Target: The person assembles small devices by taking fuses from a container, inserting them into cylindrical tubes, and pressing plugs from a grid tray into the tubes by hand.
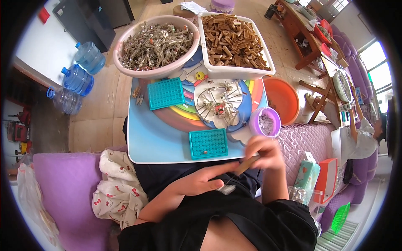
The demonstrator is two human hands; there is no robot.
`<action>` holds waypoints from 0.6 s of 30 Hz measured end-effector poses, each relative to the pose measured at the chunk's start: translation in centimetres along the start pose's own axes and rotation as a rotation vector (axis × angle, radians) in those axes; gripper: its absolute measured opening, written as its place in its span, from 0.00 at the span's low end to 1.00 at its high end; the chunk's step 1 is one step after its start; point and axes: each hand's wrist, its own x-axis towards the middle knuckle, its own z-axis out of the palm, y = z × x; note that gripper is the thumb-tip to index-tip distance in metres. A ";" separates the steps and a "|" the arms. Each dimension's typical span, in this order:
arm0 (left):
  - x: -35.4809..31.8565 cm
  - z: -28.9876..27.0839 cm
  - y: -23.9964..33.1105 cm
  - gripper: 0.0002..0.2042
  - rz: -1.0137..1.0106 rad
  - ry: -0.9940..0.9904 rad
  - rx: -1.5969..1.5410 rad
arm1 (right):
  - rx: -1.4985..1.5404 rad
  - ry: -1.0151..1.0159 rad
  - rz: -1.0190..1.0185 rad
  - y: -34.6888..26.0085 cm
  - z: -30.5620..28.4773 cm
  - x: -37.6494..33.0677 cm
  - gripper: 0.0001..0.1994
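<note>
The right hand [263,151] has its fingers curled tight around a short tan wooden piece [247,164], which pokes out toward seven o'clock from the fist so its end meets the left hand [200,183]. The left hand lies flatter, fingers stretched toward three o'clock and only loosely bent; it seems to pinch a small silvery metal part [227,189] at its fingertips, though blur makes that grip hard to confirm. Both hands work low over the lap, at the near edge of a pale blue lap tray [155,144], likely so the pieces stay within easy reach. On the tray, at twelve o'clock from the hands, sits a teal perforated grid [208,143], with a second teal grid [166,93] farther off at eleven o'clock. A small purple cup [265,121] stands just beside the right hand at twelve o'clock. Beyond lie a round plate of loose metal bits [220,105], a pink basin of metal clips [157,44] and a white tub of wooden sticks [232,39], set as supply bins.
</note>
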 end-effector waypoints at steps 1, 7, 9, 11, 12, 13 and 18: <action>0.4 -0.3 0.0 0.30 0.041 0.073 -0.113 | 0.096 0.211 -0.064 1.5 -3.3 -2.3 0.12; -1.0 -2.7 -1.7 0.23 0.018 0.356 -0.300 | 0.105 1.430 0.067 12.1 -19.7 -10.2 0.09; -1.0 -2.9 -2.5 0.22 -0.052 0.357 -0.328 | 0.025 1.527 0.229 17.6 -24.6 -14.9 0.09; -1.2 -2.7 -2.8 0.21 -0.120 0.402 -0.351 | 0.068 1.572 0.295 19.2 -25.5 -14.3 0.10; -1.2 -2.5 -2.9 0.20 -0.122 0.431 -0.336 | 0.053 1.516 0.286 19.7 -26.1 -14.1 0.10; -1.2 -2.7 -3.0 0.19 -0.128 0.458 -0.319 | 0.041 1.464 0.275 20.2 -26.5 -13.5 0.11; -1.6 -3.7 -3.4 0.11 -0.074 0.667 -0.247 | -0.296 1.243 0.200 12.9 -27.3 -4.1 0.10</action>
